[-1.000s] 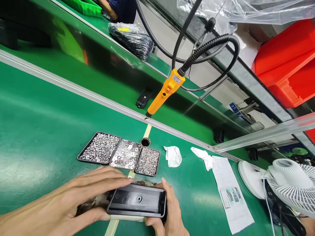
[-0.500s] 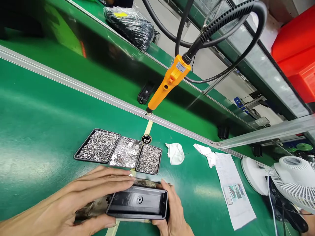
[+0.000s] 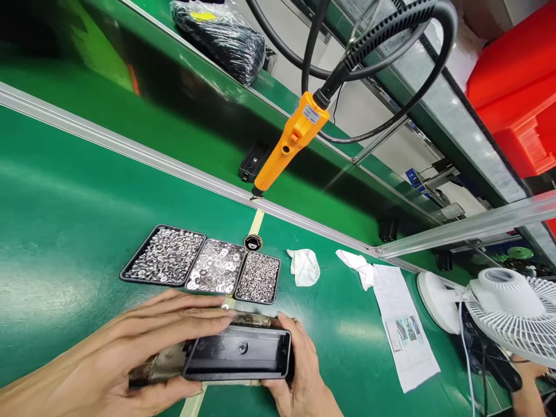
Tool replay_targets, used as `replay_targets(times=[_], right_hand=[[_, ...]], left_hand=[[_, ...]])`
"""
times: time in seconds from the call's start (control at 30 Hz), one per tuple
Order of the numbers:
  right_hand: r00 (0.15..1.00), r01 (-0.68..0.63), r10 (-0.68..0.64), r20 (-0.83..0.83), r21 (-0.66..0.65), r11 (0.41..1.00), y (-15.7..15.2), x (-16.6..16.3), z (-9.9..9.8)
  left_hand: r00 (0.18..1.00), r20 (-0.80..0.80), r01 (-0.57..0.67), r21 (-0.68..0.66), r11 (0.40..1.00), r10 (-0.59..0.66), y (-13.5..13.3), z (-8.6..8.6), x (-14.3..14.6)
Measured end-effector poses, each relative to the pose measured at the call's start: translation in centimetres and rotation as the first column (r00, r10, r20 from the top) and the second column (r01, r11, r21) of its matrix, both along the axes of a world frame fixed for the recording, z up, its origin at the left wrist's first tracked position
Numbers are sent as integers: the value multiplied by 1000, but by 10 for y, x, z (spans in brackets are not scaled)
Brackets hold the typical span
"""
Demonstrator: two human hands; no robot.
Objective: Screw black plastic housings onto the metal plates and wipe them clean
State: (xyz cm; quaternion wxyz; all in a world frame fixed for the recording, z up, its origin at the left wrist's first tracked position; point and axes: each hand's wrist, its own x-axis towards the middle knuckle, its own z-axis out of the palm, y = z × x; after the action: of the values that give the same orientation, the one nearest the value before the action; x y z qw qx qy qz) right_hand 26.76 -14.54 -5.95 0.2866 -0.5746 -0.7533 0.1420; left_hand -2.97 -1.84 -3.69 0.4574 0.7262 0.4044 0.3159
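A black rectangular plastic housing [image 3: 238,353] with a round boss in its middle lies on a worn metal-looking fixture [image 3: 160,366] near the front of the green table. My left hand [image 3: 130,353] grips its left side, fingers laid along the far edge. My right hand [image 3: 299,376] clasps its right end, thumb under and fingers over the far corner. Just beyond stand three black trays: screws [image 3: 165,263], washers [image 3: 216,274] and small nuts [image 3: 259,278].
An orange powered screwdriver [image 3: 284,147] hangs on black hoses above the aluminium rail [image 3: 130,153]. Two white rags [image 3: 304,266], an instruction sheet [image 3: 403,327] and a white fan [image 3: 508,313] lie to the right. Red bins [image 3: 516,87] stand at the upper right.
The view shifted slightly; both hands keep hold of the black housing, which sits a little further left and tilted a touch compared with before.
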Motion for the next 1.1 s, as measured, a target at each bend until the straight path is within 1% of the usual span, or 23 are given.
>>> replay_targets(times=[0.07,0.1,0.13,0.2,0.27,0.3,0.33,0.37,0.4,0.47,0.53,0.63,0.7,0.77,0.83,0.9,0.97,1.03,1.1], right_hand=[[999,-8,7,-37,-11,1000,2,-2,4],[998,-11,10,-55,-21,1000,3,-2,5],[997,-16,14,-73,-32,999,3,-2,6],[993,-6,-3,-120,-79,997,3,0,6],[974,10,-39,-223,-129,992,4,2,1],[949,23,-66,-307,-143,989,6,2,-2],[910,43,-102,-402,-152,987,9,3,-5],[857,66,-137,-496,-158,985,12,3,-7],[798,89,-171,-578,-167,982,16,3,-9],[698,139,-250,-671,-215,967,23,2,-10],[662,152,-284,-693,-247,957,27,0,-9],[674,144,-295,-678,-271,952,26,0,-6],[670,145,-312,-673,-294,945,25,0,-4],[660,150,-329,-675,-311,939,26,0,-4],[656,152,-335,-676,-316,937,27,1,-4],[663,151,-336,-670,-319,936,28,1,-4],[673,156,-341,-656,-324,933,29,1,-3],[685,163,-345,-641,-327,931,30,0,-2],[693,171,-353,-629,-332,928,30,0,-2]], left_hand=[[992,-99,89,143,986,-75,-3,-7,-3],[985,-142,125,184,975,-99,-3,-11,-5],[978,-173,146,188,971,-114,-3,-13,-8],[962,-229,186,144,972,-150,1,-13,-14],[956,-245,185,85,979,-159,13,-7,-16],[961,-234,169,76,983,-147,22,-1,-14],[967,-218,153,94,984,-130,32,5,-10],[970,-207,154,131,979,-124,43,10,-5],[971,-212,150,198,969,-108,55,14,2],[949,-273,238,283,929,-160,74,18,17],[919,-336,311,304,900,-204,86,14,28],[894,-396,338,292,895,-208,94,5,37],[879,-421,359,273,893,-224,95,2,38],[869,-431,375,251,892,-244,96,2,38],[875,-418,365,234,901,-245,96,5,36],[895,-378,328,199,924,-236,96,7,34],[924,-319,255,110,961,-209,97,6,31],[952,-253,164,-43,986,-169,98,5,29],[977,-165,102,-205,973,-137,100,4,27]])
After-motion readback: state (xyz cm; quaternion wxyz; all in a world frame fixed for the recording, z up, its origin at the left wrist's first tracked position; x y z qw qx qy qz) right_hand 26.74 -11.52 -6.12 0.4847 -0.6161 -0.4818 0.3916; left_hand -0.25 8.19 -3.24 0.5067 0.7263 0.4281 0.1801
